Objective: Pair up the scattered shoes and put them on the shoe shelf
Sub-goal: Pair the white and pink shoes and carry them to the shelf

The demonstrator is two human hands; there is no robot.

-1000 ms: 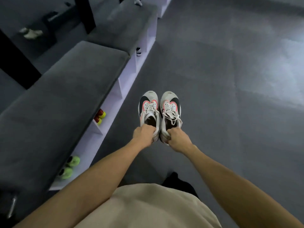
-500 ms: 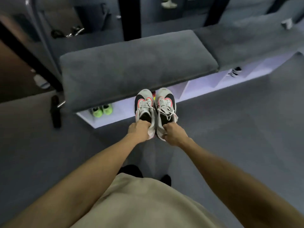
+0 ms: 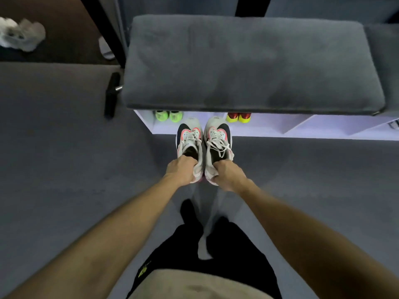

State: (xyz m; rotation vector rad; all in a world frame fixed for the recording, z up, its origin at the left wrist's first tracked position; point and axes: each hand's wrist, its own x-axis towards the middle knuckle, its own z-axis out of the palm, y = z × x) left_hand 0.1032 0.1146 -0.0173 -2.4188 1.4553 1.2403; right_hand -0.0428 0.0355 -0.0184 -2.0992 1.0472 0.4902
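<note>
I hold a pair of white, black and pink sneakers side by side, toes pointing at the shelf. My left hand [image 3: 182,169] grips the heel of the left sneaker [image 3: 190,139]. My right hand [image 3: 228,174] grips the heel of the right sneaker [image 3: 217,139]. The white shoe shelf [image 3: 280,131] runs under a grey cushioned bench top [image 3: 248,63], straight ahead. The sneakers' toes hang just in front of the shelf's front edge, between two filled spots.
A neon green pair [image 3: 168,115] and a red-and-yellow pair [image 3: 238,117] stand in the shelf. Another shoe [image 3: 394,124] peeks in at the far right. A black dumbbell-like bar [image 3: 112,93] lies left of the bench. White shoes [image 3: 20,34] lie far left.
The view has turned from alongside the bench to facing it squarely. Both hands have kept their hold, and the sneakers are now closer to the shelf opening.
</note>
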